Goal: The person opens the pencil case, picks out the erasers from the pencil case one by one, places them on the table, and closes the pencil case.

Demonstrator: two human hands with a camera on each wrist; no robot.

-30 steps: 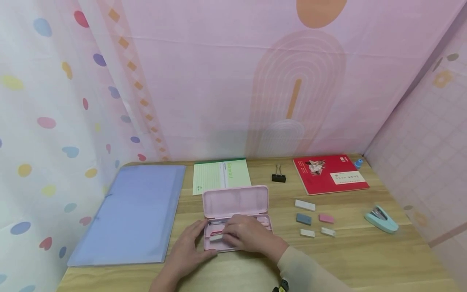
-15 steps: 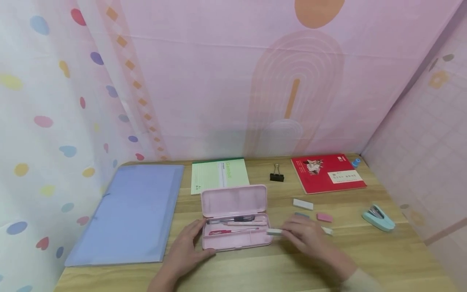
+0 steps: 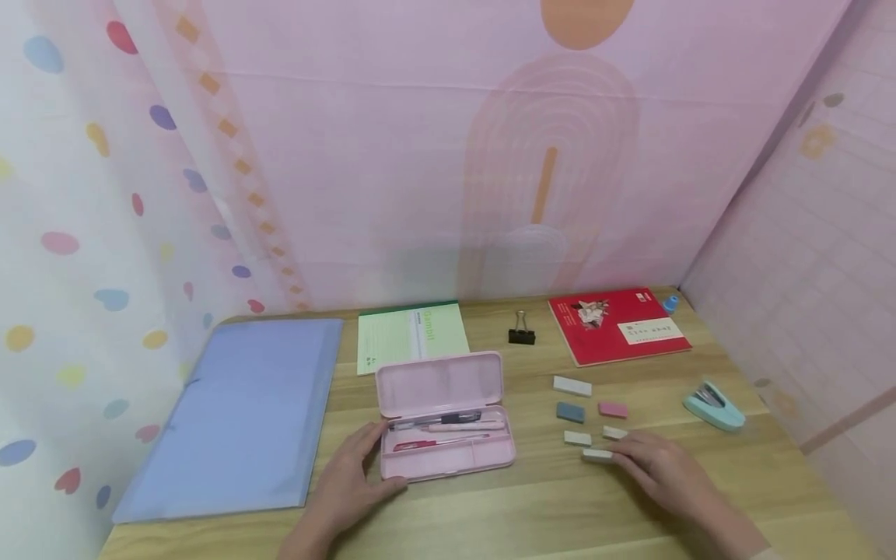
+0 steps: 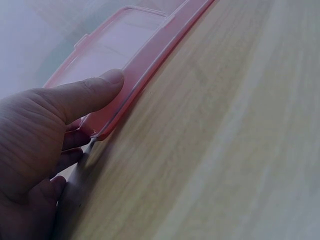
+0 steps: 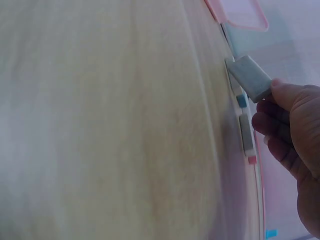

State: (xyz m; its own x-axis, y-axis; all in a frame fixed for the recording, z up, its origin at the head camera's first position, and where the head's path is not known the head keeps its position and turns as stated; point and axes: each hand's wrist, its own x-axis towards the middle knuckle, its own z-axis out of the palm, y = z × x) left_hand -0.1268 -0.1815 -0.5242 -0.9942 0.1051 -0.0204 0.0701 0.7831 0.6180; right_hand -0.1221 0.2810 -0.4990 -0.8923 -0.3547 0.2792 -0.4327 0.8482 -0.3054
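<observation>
At the table's [image 3: 532,505] left edge we see a lilac folder [image 3: 238,412], with a green notebook [image 3: 409,336] behind the open pink pencil case [image 3: 445,416] at the front middle. The left hand [image 3: 350,486] grasps the case's front left corner, thumb on its rim. Pens [image 3: 441,424] lie inside. Right of the case sit a black binder clip [image 3: 521,332], a red book [image 3: 616,325] and a cluster of small erasers [image 3: 581,404]. The right hand [image 3: 661,470] pinches a white eraser [image 3: 597,455] at the table surface, just in front of that cluster. A mint stapler [image 3: 714,406] rests near the right edge.
</observation>
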